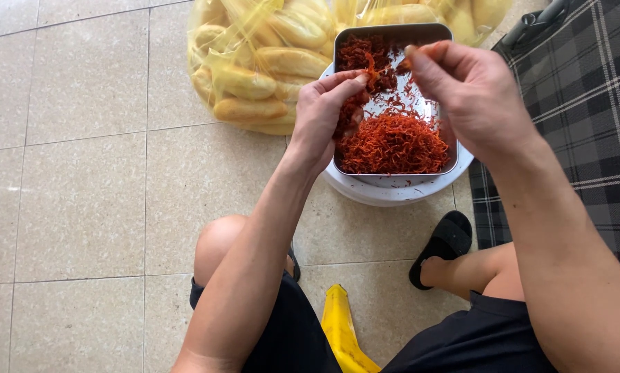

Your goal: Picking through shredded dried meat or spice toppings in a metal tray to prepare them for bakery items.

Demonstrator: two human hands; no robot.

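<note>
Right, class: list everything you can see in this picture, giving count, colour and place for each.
metal tray: one, silver, top centre, on the white round base
shredded food: one heap, red-orange, in the tray
white round base: one, under the tray
bag of bread rolls: one, clear yellowish, left of the tray
checked cloth: one, dark, right
sandal: one, black, on a foot
yellow object: one, bottom centre
tiled floor: beige
left hand: pinching shreds
right hand: pinching shreds

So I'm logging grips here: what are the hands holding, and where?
Both hands, left and right, pinch small bits of red shredded food at the fingertips over the metal tray.
</note>
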